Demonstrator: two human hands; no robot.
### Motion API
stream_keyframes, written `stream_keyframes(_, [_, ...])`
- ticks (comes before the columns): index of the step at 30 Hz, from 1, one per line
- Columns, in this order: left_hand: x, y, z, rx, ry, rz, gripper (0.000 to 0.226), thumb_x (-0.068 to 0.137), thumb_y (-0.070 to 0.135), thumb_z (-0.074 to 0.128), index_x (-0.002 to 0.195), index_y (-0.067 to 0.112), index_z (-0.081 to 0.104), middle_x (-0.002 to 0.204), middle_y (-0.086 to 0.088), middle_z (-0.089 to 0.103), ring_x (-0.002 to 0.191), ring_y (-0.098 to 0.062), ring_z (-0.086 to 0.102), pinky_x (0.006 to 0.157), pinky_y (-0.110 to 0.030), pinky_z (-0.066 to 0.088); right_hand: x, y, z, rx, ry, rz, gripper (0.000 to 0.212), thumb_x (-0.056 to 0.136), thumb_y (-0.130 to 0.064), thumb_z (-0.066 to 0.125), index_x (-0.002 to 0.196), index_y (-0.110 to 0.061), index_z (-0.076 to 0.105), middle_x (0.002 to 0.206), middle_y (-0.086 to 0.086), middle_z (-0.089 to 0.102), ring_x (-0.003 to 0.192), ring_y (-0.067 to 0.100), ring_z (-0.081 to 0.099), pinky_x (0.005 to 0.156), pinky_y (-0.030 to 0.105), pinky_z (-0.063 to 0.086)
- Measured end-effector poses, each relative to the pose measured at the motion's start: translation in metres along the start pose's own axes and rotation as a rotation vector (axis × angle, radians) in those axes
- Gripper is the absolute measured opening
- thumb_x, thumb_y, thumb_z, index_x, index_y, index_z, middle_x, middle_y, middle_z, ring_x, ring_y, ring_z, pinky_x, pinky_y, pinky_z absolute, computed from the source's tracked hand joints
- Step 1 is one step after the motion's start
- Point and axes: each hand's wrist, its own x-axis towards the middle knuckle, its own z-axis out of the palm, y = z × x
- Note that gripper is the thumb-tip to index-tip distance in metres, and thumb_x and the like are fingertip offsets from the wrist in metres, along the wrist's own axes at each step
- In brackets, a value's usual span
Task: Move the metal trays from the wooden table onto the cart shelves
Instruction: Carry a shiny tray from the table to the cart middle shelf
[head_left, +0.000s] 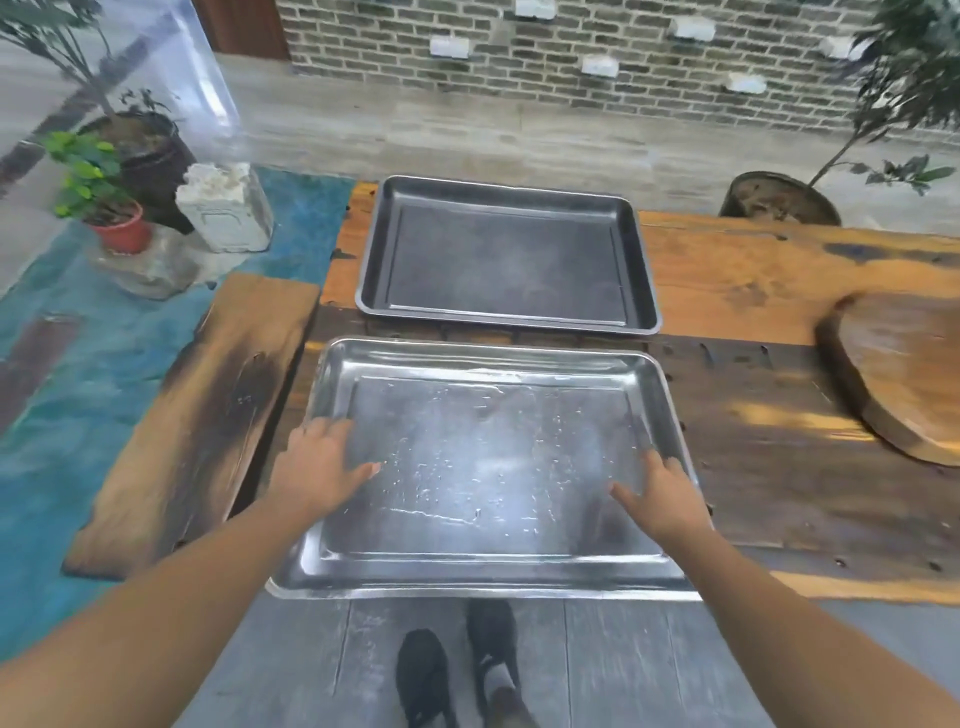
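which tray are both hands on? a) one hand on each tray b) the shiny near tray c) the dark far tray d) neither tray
b: the left hand and the right hand lie on the side rims of the shiny near tray, while the dark far tray sits untouched beyond it.

Bare forearms (171, 587), and black shoes (423, 673) (a grey patch on one).
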Motion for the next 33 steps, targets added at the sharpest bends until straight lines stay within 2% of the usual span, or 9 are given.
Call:
stream_keyframes(5, [0.016, -0.010, 0.023, -0.033, -0.015, -0.132, 0.089, 0.080, 0.056, 0.068, 0.150, 0.026, 0.021, 0.156, -0.011, 0.020, 0.139, -0.037, 0.027, 0.109, -0.054, 0.036, 0.033, 0.027, 0.012, -0.064, 0.072, 0.032, 0.070, 0.079, -0.047, 0.073, 0.132, -0.013, 0.044, 0.129, 0.019, 0.044, 0.116, 0.041, 0.046, 0.092, 0.049, 0.046])
stream_keyframes(9, [0.032, -0.015, 0.037, 0.000, 0.015, -0.199, 0.101, 0.078, 0.056, 0.070, 0.154, 0.023, 0.010, 0.158, -0.011, 0.015, 0.140, -0.039, 0.026, 0.109, -0.054, 0.036, 0.056, 0.053, 0.017, -0.115, 0.114, 0.073, 0.088, 0.075, -0.046, 0.077, 0.143, -0.013, 0.031, 0.134, 0.022, 0.039, 0.121, 0.042, 0.040, 0.096, 0.054, 0.043])
stream_keyframes(12, [0.044, -0.019, 0.046, -0.063, 0.064, -0.233, 0.110, 0.076, 0.050, 0.076, 0.154, 0.020, 0.006, 0.156, -0.012, 0.017, 0.137, -0.041, 0.031, 0.108, -0.056, 0.037, 0.070, 0.068, 0.020, -0.049, 0.104, 0.104, 0.102, 0.074, -0.045, 0.079, 0.150, -0.015, 0.017, 0.140, 0.022, 0.033, 0.124, 0.045, 0.040, 0.097, 0.056, 0.042])
stream_keyframes(16, [0.055, -0.027, 0.055, -0.209, 0.100, -0.336, 0.119, 0.073, 0.049, 0.079, 0.155, 0.016, -0.001, 0.157, -0.016, 0.019, 0.141, -0.039, 0.029, 0.111, -0.055, 0.034, 0.083, 0.082, 0.028, 0.024, 0.090, 0.131, 0.106, 0.074, -0.048, 0.079, 0.151, -0.017, 0.013, 0.143, 0.022, 0.033, 0.127, 0.045, 0.038, 0.099, 0.058, 0.042])
stream_keyframes(18, [0.057, -0.036, 0.058, -0.270, 0.108, -0.415, 0.121, 0.071, 0.050, 0.081, 0.154, 0.013, 0.001, 0.156, -0.019, 0.023, 0.140, -0.040, 0.030, 0.111, -0.056, 0.033, 0.089, 0.086, 0.032, 0.037, 0.096, 0.127, 0.104, 0.075, -0.051, 0.077, 0.151, -0.015, 0.016, 0.144, 0.022, 0.033, 0.129, 0.045, 0.037, 0.101, 0.057, 0.042])
stream_keyframes(24, [0.047, -0.070, 0.070, -0.182, 0.026, -0.519, 0.112, 0.071, 0.060, 0.076, 0.154, 0.023, 0.011, 0.153, -0.019, 0.030, 0.135, -0.044, 0.036, 0.103, -0.063, 0.039, 0.102, 0.095, 0.042, 0.156, 0.141, 0.246, 0.094, 0.074, -0.047, 0.078, 0.147, -0.019, 0.025, 0.140, 0.016, 0.034, 0.122, 0.040, 0.046, 0.095, 0.052, 0.046])
stream_keyframes(29, [0.051, -0.073, 0.078, -0.292, 0.064, -0.471, 0.092, 0.077, 0.049, 0.076, 0.152, 0.021, 0.030, 0.157, -0.012, 0.028, 0.143, -0.031, 0.029, 0.111, -0.053, 0.035, 0.111, 0.100, 0.049, 0.066, 0.170, 0.266, 0.063, 0.077, -0.050, 0.072, 0.122, -0.008, 0.058, 0.131, 0.014, 0.046, 0.116, 0.038, 0.048, 0.093, 0.046, 0.045])
stream_keyframes(33, [0.052, -0.073, 0.078, -0.294, 0.067, -0.458, 0.071, 0.084, 0.043, 0.070, 0.142, 0.011, 0.047, 0.154, -0.014, 0.032, 0.141, -0.029, 0.032, 0.111, -0.047, 0.036, 0.111, 0.101, 0.048, 0.061, 0.171, 0.263, 0.051, 0.080, -0.046, 0.070, 0.109, -0.004, 0.063, 0.133, 0.012, 0.048, 0.114, 0.037, 0.051, 0.085, 0.041, 0.046])
